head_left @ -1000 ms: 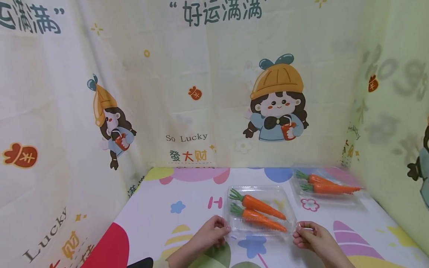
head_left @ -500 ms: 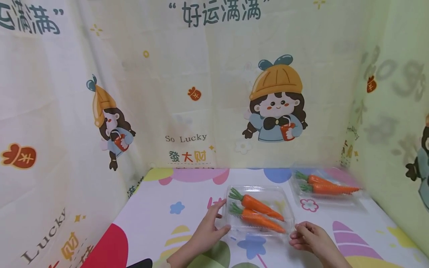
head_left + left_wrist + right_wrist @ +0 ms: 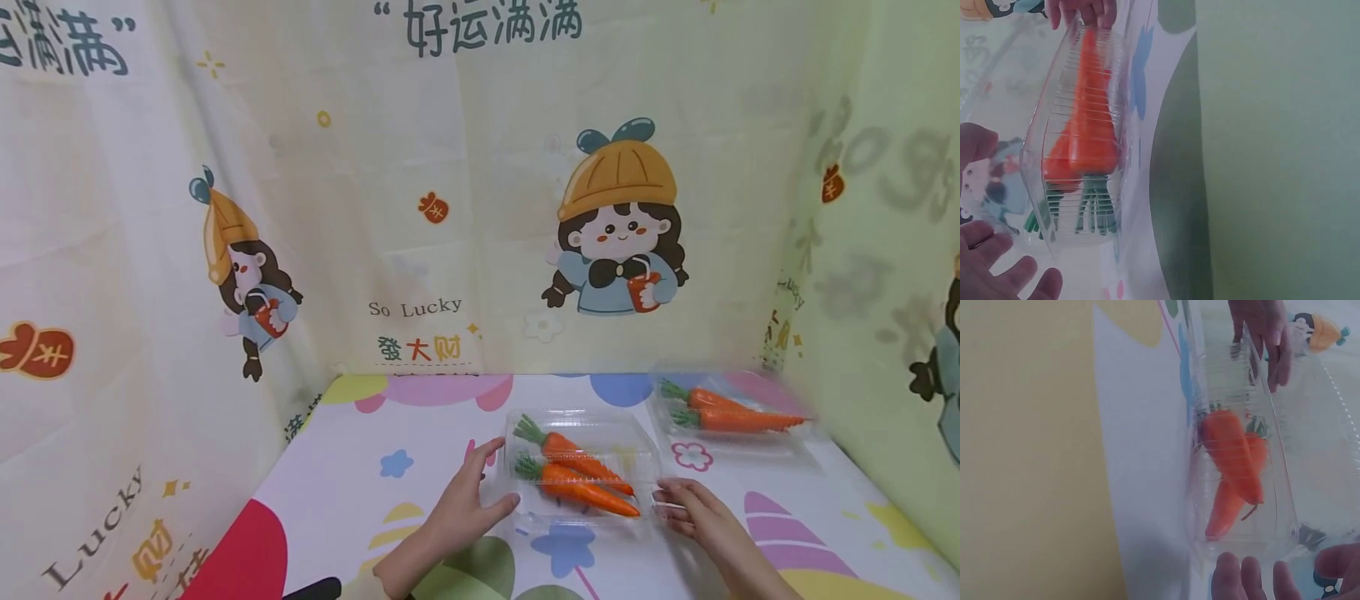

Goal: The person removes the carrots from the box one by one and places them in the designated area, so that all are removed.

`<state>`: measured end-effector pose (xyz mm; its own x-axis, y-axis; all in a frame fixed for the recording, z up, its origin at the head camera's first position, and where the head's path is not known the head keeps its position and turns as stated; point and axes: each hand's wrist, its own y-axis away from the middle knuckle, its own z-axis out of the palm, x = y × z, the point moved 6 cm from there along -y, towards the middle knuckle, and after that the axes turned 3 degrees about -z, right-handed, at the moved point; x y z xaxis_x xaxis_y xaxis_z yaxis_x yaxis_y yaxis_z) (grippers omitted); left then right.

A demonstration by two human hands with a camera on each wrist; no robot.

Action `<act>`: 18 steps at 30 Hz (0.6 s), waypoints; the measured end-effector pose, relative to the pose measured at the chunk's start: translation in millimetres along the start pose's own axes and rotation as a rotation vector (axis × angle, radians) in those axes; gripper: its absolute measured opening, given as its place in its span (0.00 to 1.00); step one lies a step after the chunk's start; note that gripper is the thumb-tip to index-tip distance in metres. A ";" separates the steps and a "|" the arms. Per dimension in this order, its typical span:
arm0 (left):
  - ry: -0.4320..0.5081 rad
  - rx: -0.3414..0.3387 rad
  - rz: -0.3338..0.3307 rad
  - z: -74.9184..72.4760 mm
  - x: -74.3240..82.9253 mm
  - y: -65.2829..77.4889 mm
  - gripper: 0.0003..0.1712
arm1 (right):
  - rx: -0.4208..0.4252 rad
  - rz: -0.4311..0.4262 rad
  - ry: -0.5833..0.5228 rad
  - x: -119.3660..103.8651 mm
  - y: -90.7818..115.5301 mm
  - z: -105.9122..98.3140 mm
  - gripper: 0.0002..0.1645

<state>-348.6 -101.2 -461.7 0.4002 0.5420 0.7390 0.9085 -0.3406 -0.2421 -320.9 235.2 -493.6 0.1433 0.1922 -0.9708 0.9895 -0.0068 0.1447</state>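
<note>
A clear plastic clamshell box lies in front of me with two orange carrots inside, green tops to the left. Its lid is partly raised, tilted back with the front edge above the carrots. My left hand is at the box's left side, thumb and fingers spread. In the left wrist view the left fingers look extended beside the lid. At the right side is my right hand; in the right wrist view its fingers reach straight toward the box's end. Exact contact is unclear.
Another clear box with two carrots stands at the back right of the patterned table. Printed cloth hangs behind and on both sides. A dark object shows at the bottom edge.
Both hands pinched the box's front corners at first. The left hand then spread along the left side, and the right fingers have since straightened and moved slightly back. The lid's front edge has risen.
</note>
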 end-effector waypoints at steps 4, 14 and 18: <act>-0.012 0.006 -0.017 0.0 0.5 -4.6 0.47 | -0.024 -0.025 0.014 -0.6 -3.3 4.6 0.31; 0.043 0.030 -0.057 -10.1 3.9 -31.7 0.46 | -0.096 -0.008 0.016 2.3 -16.3 22.6 0.36; 0.089 0.045 -0.073 -14.7 2.8 -44.2 0.44 | -0.092 -0.003 0.013 1.6 -17.3 25.9 0.37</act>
<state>-389.5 -95.9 -439.7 0.3225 0.4931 0.8080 0.9401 -0.2666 -0.2125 -337.3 210.2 -502.5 0.1391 0.2050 -0.9688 0.9838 0.0835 0.1589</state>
